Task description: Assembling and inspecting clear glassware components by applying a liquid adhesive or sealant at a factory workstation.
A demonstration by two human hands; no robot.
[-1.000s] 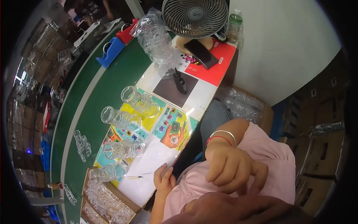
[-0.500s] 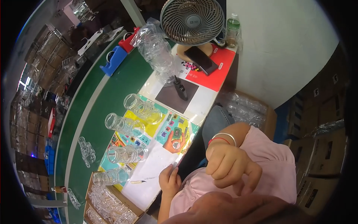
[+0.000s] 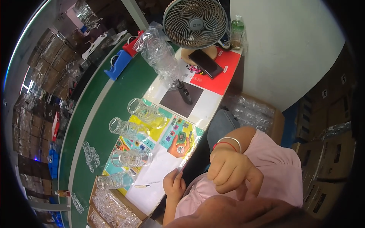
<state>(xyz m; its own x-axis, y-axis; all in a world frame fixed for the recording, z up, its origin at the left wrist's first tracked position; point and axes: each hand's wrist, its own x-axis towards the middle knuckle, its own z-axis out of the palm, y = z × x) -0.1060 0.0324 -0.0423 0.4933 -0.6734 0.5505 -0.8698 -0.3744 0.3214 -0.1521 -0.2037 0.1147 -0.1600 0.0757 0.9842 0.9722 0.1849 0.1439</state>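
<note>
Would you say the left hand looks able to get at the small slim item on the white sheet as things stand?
Probably yes: the left hand is beside the white sheet, and nothing appears to stand between it and the small slim item, with the clear glasses off that path.

Pink top (image 3: 272, 163), greyish-blue trousers (image 3: 223, 122), silvery bangle (image 3: 238, 142) and red cord (image 3: 224, 142) are worn.

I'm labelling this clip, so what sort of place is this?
Likely an assembly or packing workshop, judging by the row of four round, clear, glass-like vessels, the blue plastic tape dispenser and the stacked brown cardboard boxes.
</note>
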